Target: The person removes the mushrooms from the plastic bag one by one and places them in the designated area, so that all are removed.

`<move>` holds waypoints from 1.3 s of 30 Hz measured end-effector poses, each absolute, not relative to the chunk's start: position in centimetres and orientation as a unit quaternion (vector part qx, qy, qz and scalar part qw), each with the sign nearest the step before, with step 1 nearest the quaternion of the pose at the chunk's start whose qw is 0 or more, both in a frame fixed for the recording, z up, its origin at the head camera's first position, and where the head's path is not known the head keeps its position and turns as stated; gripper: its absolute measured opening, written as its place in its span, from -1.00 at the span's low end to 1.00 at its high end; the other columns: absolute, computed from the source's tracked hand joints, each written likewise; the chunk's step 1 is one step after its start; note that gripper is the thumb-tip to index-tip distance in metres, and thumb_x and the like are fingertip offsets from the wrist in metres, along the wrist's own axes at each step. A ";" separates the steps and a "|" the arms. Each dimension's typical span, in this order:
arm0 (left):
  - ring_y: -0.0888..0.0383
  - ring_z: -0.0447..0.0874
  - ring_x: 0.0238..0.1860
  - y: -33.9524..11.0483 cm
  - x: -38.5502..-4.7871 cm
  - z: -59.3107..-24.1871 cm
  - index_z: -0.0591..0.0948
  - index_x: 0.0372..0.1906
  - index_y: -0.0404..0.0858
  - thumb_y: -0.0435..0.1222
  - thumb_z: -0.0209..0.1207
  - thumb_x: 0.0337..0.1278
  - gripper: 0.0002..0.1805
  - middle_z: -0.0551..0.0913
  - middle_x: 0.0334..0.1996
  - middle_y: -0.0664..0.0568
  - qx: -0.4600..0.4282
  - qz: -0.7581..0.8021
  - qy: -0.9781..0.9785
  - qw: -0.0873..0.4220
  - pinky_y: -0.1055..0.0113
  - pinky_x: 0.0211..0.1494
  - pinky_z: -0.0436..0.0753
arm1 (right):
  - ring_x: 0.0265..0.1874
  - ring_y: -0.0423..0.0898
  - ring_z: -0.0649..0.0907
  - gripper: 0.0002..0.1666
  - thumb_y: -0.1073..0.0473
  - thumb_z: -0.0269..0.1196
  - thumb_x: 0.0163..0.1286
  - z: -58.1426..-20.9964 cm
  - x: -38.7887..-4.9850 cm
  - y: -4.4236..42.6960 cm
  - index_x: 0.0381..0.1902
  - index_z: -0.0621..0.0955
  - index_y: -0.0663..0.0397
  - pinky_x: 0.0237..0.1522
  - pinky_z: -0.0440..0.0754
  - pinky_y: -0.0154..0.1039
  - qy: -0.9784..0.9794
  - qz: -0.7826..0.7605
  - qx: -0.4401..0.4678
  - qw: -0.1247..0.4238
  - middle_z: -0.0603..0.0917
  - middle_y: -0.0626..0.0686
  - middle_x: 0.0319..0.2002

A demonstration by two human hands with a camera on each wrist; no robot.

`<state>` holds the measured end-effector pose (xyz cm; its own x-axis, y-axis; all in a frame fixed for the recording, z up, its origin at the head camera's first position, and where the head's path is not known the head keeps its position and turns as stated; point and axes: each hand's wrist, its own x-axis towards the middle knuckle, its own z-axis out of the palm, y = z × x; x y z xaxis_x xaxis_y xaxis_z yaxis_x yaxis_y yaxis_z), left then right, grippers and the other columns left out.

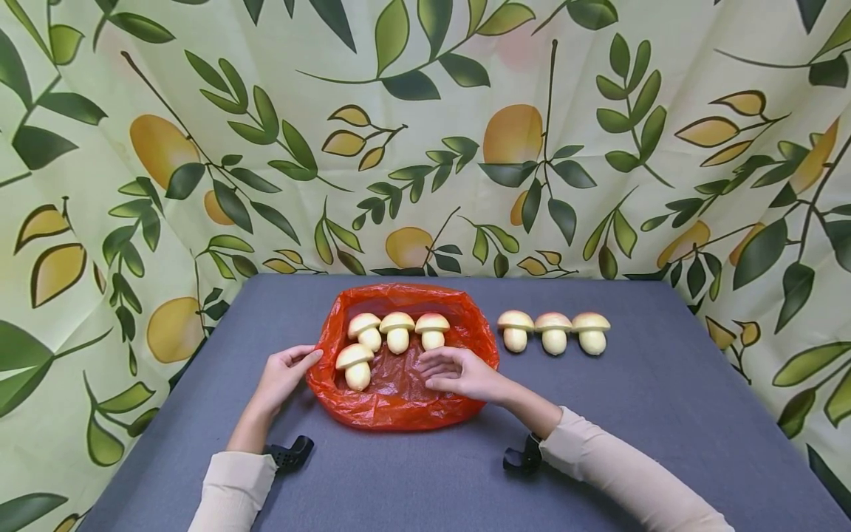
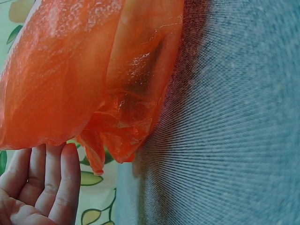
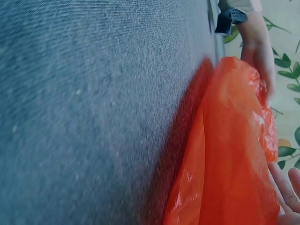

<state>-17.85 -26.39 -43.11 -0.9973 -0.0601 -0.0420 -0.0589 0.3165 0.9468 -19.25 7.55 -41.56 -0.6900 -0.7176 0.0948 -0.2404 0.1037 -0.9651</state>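
Note:
A red plastic bag (image 1: 405, 417) lies on the table with its mouth spread wide. Inside it are several toy mushrooms (image 1: 397, 332) with pale stems and cream caps tinged red. My left hand (image 1: 282, 377) pinches the bag's left rim; in the left wrist view, its fingers (image 2: 49, 183) reach up against the bag's edge. Over the right part of the bag's opening is my right hand (image 1: 462, 373), fingers loosely extended and holding nothing, near one mushroom (image 1: 432, 330). Three more mushrooms (image 1: 554, 332) stand in a row on the table, right of the bag.
The grey-blue cloth-covered table (image 1: 412, 488) runs back to a fabric backdrop (image 1: 425, 148) printed with leaves and fruit. A black wrist mount (image 1: 292, 452) sits at the left wrist and another black mount (image 1: 523, 457) at the right.

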 end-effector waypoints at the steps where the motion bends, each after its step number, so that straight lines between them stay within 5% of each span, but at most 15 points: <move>1: 0.54 0.54 -0.44 -26.4 -17.9 -43.1 0.52 0.11 -0.57 -0.26 0.16 0.29 -0.54 0.62 -0.53 0.55 0.039 -0.583 -0.811 0.000 0.59 -0.28 0.53 | 0.13 0.44 0.52 -0.42 0.32 0.20 0.34 -41.6 -19.2 7.4 0.21 0.34 0.59 0.13 0.60 -0.32 0.714 -0.579 -0.335 0.208 0.47 0.56 0.14; 21: 0.54 0.53 -0.44 -26.4 -18.0 -43.3 0.52 0.11 -0.57 -0.26 0.15 0.30 -0.54 0.61 -0.54 0.56 0.041 -0.582 -0.812 -0.003 0.59 -0.28 0.52 | 0.14 0.33 0.57 -0.51 0.33 0.19 0.33 -42.4 -19.0 2.5 0.17 0.43 0.50 0.12 0.61 -0.29 0.724 -0.582 -0.297 0.222 0.54 0.50 0.10; 39: 0.54 0.54 -0.44 -26.4 -18.1 -43.5 0.51 0.12 -0.57 -0.26 0.14 0.30 -0.54 0.62 -0.52 0.56 0.039 -0.583 -0.812 -0.004 0.59 -0.28 0.53 | 0.10 0.23 0.63 -0.52 0.27 0.25 0.29 -42.8 -19.9 -1.0 0.12 0.50 0.43 0.09 0.63 -0.23 0.756 -0.578 -0.257 0.168 0.60 0.39 0.08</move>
<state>-18.06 -26.38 -43.50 -0.9969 -0.0587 -0.0527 -0.0687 0.3178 0.9457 -19.93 -0.99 -42.83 -0.8117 -0.5825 0.0436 -0.1948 0.1995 -0.9603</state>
